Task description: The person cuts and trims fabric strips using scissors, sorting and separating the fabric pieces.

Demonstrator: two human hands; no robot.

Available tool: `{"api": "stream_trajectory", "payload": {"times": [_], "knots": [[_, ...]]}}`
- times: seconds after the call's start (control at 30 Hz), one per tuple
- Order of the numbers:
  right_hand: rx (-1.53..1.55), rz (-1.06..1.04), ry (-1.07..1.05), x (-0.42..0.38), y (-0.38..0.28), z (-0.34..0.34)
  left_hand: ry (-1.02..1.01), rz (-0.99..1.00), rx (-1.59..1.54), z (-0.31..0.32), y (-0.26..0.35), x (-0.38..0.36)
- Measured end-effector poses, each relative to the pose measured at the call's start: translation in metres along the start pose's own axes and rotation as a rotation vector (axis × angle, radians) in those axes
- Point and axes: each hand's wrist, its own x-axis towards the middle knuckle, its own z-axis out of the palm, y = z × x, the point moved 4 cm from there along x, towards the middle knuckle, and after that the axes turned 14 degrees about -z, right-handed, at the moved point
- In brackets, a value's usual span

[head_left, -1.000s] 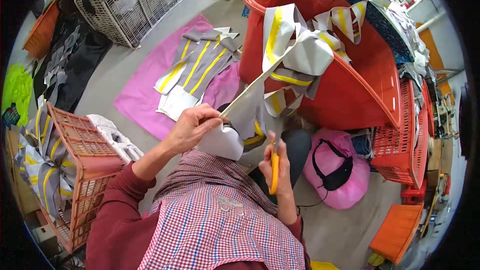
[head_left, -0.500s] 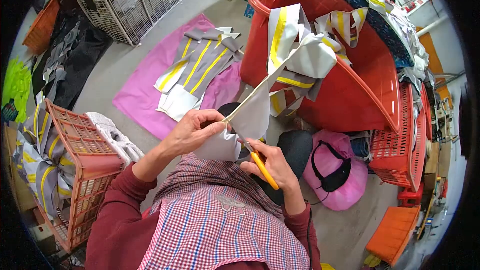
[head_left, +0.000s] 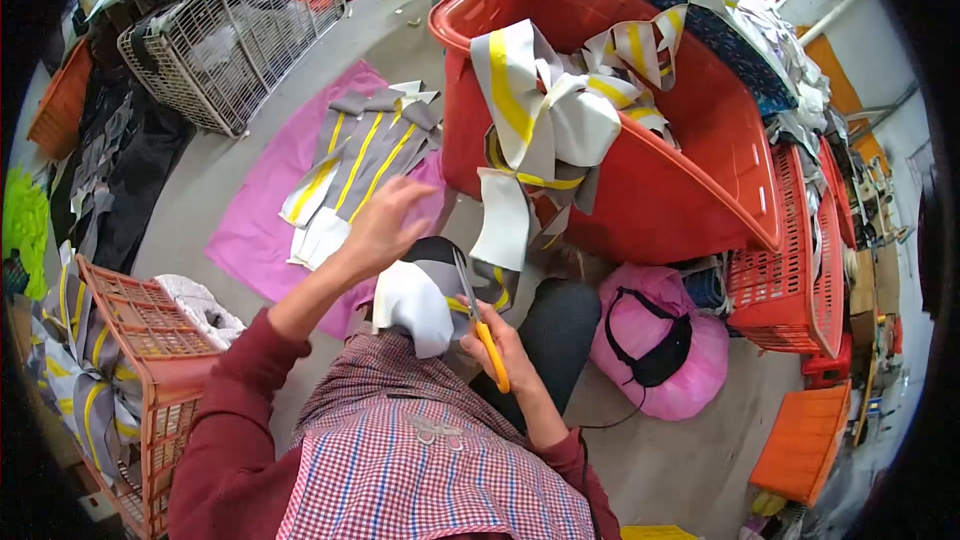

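In the head view, my right hand (head_left: 505, 348) grips yellow-handled scissors (head_left: 486, 335), their blades pointing up and away from me. My left hand (head_left: 380, 228) is raised in front of my lap with its fingers apart and nothing in it. Draped over my lap is a white and grey fabric piece (head_left: 415, 308) with a yellow stripe. A separate white fabric end (head_left: 502, 222) hangs beyond the blades, below a bunched strip of white, grey and yellow fabric (head_left: 585, 120) over the red bin's rim. Flat striped pieces (head_left: 372, 155) lie on pink cloth (head_left: 260, 215), past my left hand.
The large red bin (head_left: 690, 195) stands ahead to the right. A pink bag with a black strap (head_left: 610, 360) sits beside my right knee. An orange plastic crate (head_left: 150, 330) with striped fabric is at my left, and a wire cage (head_left: 215, 60) stands farther off.
My left hand has let go of the fabric strip and lifted away. The taut strip is now parted, with one piece on my lap and a loose end hanging toward the bin.
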Motion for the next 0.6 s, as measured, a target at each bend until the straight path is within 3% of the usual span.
{"api": "stream_trajectory", "payload": {"times": [0.17,0.27,0.3,0.33,0.43,0.5,0.6], "knots": [[0.075,-0.039,0.022,-0.002,-0.011,-0.005,0.167,0.131,0.127,0.092,0.007,0.102],[0.119,-0.085,0.018,-0.005,-0.015,-0.009,-0.041,-0.013,0.064,0.126,-0.015,0.132],[0.145,-0.062,0.063,-0.008,-0.014,-0.011,0.023,-0.031,-0.005,0.129,-0.016,0.126],[0.177,-0.039,0.107,-0.009,-0.013,-0.013,0.181,0.099,0.044,0.121,-0.002,0.108],[0.154,-0.07,0.125,-0.008,-0.014,-0.016,0.202,0.167,-0.118,0.11,-0.007,0.067],[0.153,-0.104,0.141,-0.009,-0.017,-0.017,0.1,-0.067,-0.291,0.078,0.006,0.026],[0.154,-0.148,0.101,-0.018,-0.035,-0.018,0.039,-0.106,-0.228,0.021,0.031,-0.042]]}}
